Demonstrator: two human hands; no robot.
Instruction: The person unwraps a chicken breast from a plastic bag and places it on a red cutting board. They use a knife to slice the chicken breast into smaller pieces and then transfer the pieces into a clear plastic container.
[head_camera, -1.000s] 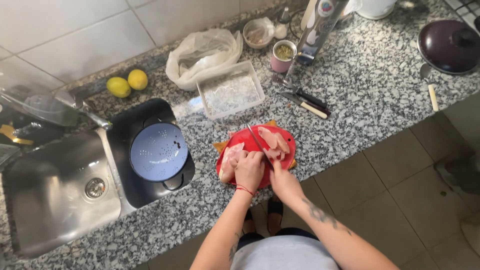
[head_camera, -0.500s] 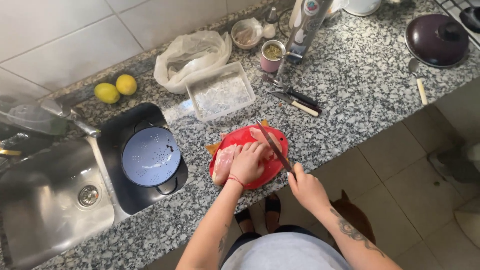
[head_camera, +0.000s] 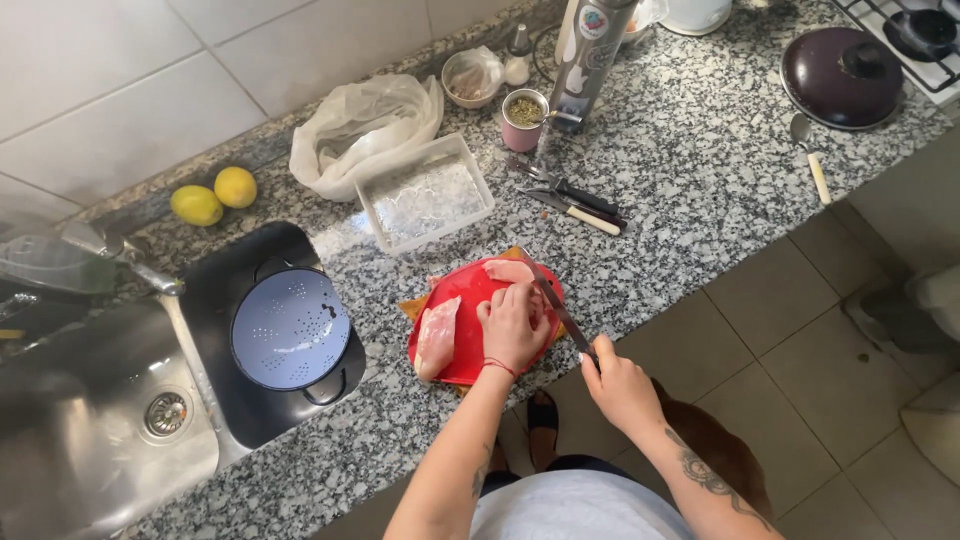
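Slicing chicken — knife angled.

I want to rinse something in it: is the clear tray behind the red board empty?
Empty, apparently. The clear rectangular tray sits upright on the granite counter, showing only glistening film or wetness inside; no meat remains.

Bare arms, a red thread bracelet (left wrist), tattooed right forearm.

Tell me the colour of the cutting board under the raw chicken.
Red: the round plastic cutting board shows best in the head view.
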